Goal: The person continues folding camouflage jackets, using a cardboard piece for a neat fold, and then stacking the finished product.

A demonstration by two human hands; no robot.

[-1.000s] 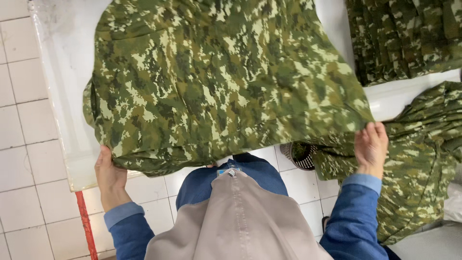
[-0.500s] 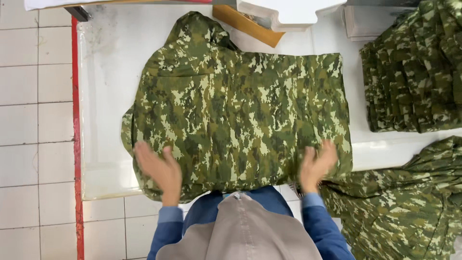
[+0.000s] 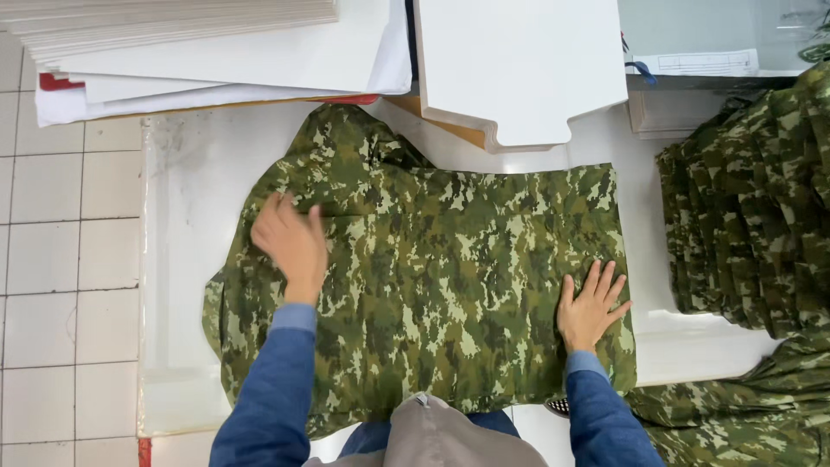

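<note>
Both hands lie flat with fingers spread: right hand point(image 3: 590, 305) on the near right edge of the camouflage jacket point(image 3: 432, 277), left hand point(image 3: 290, 242) farther up. Spread on the white counter point(image 3: 181, 259), the jacket looks soft, light and limp, best pinched at edges.

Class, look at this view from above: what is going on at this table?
A person in blue sleeves has a camouflage jacket spread flat on a white table. The left hand presses the fabric near its left side; the right hand lies flat near its right edge. A stack of folded camouflage garments sits to the right.
</note>
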